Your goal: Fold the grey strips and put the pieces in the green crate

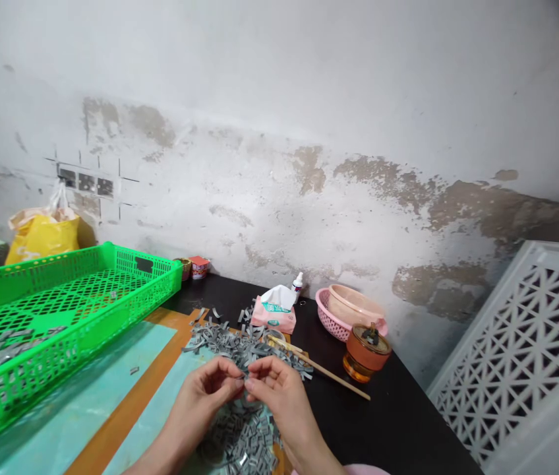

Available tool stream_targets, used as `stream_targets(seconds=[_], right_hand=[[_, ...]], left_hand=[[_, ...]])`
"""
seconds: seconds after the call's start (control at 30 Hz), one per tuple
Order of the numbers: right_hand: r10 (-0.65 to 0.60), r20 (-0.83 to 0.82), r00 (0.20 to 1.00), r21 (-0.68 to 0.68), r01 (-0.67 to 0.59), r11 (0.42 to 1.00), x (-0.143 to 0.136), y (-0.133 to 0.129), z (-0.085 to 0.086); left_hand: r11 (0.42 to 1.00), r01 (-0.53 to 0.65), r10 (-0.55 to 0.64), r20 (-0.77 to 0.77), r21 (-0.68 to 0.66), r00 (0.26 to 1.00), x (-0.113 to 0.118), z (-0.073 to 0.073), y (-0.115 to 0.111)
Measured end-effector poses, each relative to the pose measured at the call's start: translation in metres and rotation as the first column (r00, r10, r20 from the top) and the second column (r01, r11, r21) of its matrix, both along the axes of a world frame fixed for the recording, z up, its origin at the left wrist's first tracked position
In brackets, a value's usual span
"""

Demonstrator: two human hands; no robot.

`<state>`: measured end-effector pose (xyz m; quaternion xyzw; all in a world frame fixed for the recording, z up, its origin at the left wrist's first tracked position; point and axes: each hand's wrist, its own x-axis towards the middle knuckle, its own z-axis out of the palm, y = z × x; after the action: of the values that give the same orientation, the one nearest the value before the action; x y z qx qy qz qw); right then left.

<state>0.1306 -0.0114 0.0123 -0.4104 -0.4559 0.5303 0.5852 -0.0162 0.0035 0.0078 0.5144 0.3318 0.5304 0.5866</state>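
Observation:
My left hand (214, 386) and my right hand (277, 390) meet fingertip to fingertip over the table, both pinched closed. Between them is a small grey piece (244, 378), mostly hidden by the fingers, so its exact kind does not show. Just beyond the hands lies a loose heap of short grey strips (227, 342). Below the hands, nearer to me, spreads a pile of small grey pieces with slots (247, 439), partly covered by my wrists.
A green plastic crate (111, 323) holding grey strips stands left. Beyond the heap are a pink tissue pack (273, 318) and a small white bottle (298, 284). A wooden stick (333, 376), an amber jar (366, 353) and pink baskets (331, 323) sit right, near a white lattice panel (521, 343).

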Motion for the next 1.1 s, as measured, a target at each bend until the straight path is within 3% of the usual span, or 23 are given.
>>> stream_targets(seconds=[0.2,0.57,0.8,0.97,1.1], right_hand=[[-0.029,0.015,0.999,0.004,0.028,1.000,0.001,0.001,0.001],[-0.056,0.010,0.998,0.023,0.056,0.998,-0.004,-0.001,-0.003],[-0.004,-0.010,1.000,0.013,0.004,1.000,0.001,-0.002,0.004],[0.013,0.005,1.000,0.007,-0.013,1.000,0.002,-0.004,0.007],[0.066,-0.055,0.996,0.014,-0.065,0.998,0.003,-0.007,0.010]], left_hand=[[0.998,0.032,-0.031,0.025,-0.045,0.999,0.002,0.004,-0.001],[0.999,-0.002,0.004,-0.044,0.044,0.999,0.002,-0.002,-0.001],[0.997,0.056,-0.051,-0.099,0.046,0.994,-0.001,0.009,-0.007],[0.997,0.078,-0.075,-0.128,0.021,0.989,-0.003,0.006,-0.004],[0.988,0.086,-0.059,-0.204,0.128,0.977,-0.009,0.004,0.000]])
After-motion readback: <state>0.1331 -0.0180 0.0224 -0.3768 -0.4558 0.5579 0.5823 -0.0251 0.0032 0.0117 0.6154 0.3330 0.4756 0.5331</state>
